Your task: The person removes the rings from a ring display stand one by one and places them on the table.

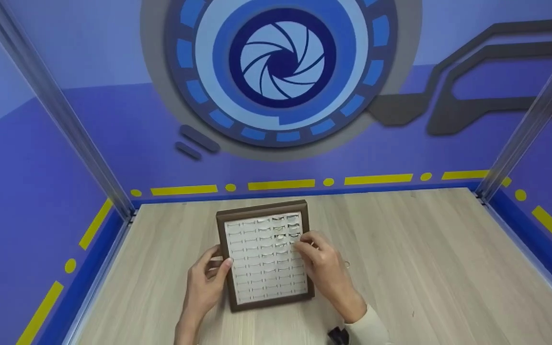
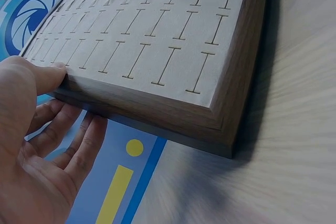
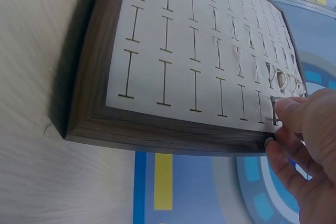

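Observation:
A ring display tray (image 1: 271,305) with a brown wood frame and a white slotted pad is held tilted up, its lower edge near the table. My left hand (image 1: 203,283) grips its left side, thumb on the front of the frame and fingers behind. Several rings (image 3: 282,81) sit in slots near the pad's upper right. At a slot in the right column, my right hand (image 1: 327,263) pinches a small ring (image 3: 276,120), mostly hidden by the thumb and fingertips. The lower slots in the wrist views hold no rings.
A loose ring (image 1: 347,264) lies on the wood-grain table (image 1: 424,258), just right of my right hand. Something black (image 1: 338,335) shows by the right sleeve. Blue printed panels (image 1: 89,143) and metal posts (image 1: 60,110) border the table.

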A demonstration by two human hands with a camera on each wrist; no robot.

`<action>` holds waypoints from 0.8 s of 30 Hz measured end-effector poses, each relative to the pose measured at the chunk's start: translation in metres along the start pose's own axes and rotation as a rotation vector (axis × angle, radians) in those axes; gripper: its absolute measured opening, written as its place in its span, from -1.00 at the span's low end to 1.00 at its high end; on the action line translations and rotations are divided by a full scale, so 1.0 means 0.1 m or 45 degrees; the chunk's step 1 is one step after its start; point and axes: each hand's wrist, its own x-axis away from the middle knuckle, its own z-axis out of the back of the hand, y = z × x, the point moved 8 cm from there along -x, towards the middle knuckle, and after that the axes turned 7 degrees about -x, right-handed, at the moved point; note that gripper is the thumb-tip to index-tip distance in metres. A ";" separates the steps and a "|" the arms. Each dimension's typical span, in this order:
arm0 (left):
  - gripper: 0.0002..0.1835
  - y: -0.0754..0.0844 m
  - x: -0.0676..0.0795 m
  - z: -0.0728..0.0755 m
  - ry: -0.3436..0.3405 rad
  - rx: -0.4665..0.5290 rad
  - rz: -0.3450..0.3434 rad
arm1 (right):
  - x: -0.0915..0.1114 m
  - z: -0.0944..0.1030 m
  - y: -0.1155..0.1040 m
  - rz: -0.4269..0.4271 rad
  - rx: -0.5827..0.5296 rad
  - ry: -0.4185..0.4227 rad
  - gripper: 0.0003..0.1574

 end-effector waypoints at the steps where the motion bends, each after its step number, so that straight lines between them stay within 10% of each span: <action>1: -0.49 0.00 0.00 0.00 -0.002 0.000 0.001 | 0.00 0.00 0.00 -0.002 -0.002 -0.001 -0.58; 24: -0.50 0.01 0.00 0.01 0.001 -0.015 0.025 | -0.04 0.08 -0.02 -0.029 -0.041 -0.028 -0.65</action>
